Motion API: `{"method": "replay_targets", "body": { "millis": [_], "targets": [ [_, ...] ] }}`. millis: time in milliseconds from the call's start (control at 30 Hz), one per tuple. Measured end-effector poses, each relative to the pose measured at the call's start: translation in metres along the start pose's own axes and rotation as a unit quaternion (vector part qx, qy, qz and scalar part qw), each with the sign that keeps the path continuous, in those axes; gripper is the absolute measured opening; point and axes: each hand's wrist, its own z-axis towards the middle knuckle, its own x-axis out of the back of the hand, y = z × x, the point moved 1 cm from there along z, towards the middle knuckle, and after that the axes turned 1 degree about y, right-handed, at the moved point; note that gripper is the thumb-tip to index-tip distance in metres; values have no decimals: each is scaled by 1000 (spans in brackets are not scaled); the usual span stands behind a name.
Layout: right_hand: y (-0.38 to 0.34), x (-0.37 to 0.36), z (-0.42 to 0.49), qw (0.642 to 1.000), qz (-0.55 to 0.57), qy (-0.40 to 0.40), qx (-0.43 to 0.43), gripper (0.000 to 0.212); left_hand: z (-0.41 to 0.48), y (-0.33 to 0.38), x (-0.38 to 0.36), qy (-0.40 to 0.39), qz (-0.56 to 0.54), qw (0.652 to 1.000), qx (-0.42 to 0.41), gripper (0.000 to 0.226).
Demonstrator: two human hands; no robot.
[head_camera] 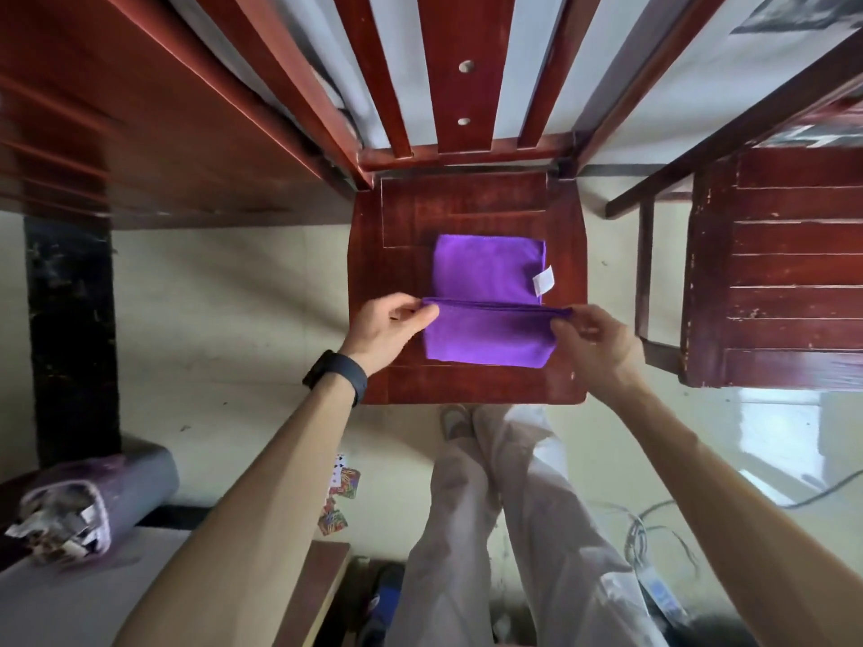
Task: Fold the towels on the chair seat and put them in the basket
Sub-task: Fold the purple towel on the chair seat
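A purple towel (488, 291) lies on the dark red wooden chair seat (397, 226), its near half lifted and folded toward the far half. A white label sticks out at its right edge. My left hand (387, 326) pinches the left end of the raised fold edge. My right hand (595, 336) pinches the right end of the same edge. I see no basket in this view.
The chair's slatted back (460, 72) rises behind the seat. A second wooden chair (784, 268) stands to the right, a dark table (116, 109) to the left. My legs (495, 506) are in front of the seat. Playing cards (341, 488) and cables (654, 525) lie on the floor.
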Motion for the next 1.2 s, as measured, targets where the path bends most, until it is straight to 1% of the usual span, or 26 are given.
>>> {"method": "replay_targets", "body": {
  "millis": [100, 200, 400, 800, 1000, 1100, 1133, 1167, 1200],
  "targets": [
    [-9, -12, 37, 1000, 2, 2, 24, 24, 38, 7, -5, 28, 45, 999, -10, 28],
    [-17, -22, 68, 1000, 13, -2, 8, 31, 67, 15, -15, 68, 96, 993, -11, 30],
    [-22, -41, 114, 1000, -8, 26, 1, 36, 109, 15, -32, 137, 96, 986, -25, 33],
    [-14, -61, 140, 998, -38, 51, -17, 34, 138, 0, -38, 172, 152, 972, -42, 35],
    [-14, -63, 144, 994, -99, 42, -37, 37, 147, -1, -40, 177, 209, 961, -26, 42],
    [-13, -62, 137, 994, -67, 64, -61, 37, 143, 1, -44, 193, 206, 959, -17, 40],
    [-10, -62, 129, 994, -48, 82, -52, 37, 137, 0, -46, 215, 198, 956, -36, 39],
    [-6, -63, 119, 993, -43, 112, -13, 35, 129, -3, -48, 253, 203, 942, -85, 37],
    [-2, -66, 107, 986, -58, 148, 52, 34, 119, -7, -52, 288, 229, 918, -148, 36]
  ]
}}
